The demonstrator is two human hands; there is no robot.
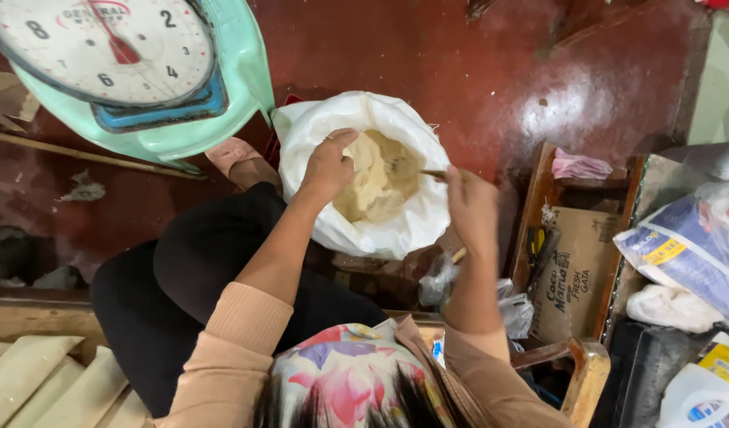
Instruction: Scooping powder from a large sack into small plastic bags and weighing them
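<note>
Left hand [329, 162] at centre frame, fingers curled over the rolled rim of the white woven plastic sack [325, 218], gripping it open. Right hand [469, 208] just right of the sack, closed around a thin wooden stick-like handle [436, 173] reaching into the sack mouth; working end blurred, shape impossible to tell. Inside, pale yellowish powder or meal [376, 178], heaped against the far wall. Sack upright on the dark red floor [475, 71], close beside a black-clad knee [222, 246].

Possible trouble, as a judgement: rim slipping from the left hand and folding over the powder, since only one edge is pinched; sack leaning toward lower frame and spilling if pressed sideways by the stick; powder scattered on the floor with a hasty lift.

Further out: mint-green dial scale [182, 111] at upper left, near enough to be dusted. At right, wooden crate with a cardboard box [574, 269], a blue-and-white plastic bag [689, 254], a white plastic jug [701, 388] at lower right.
</note>
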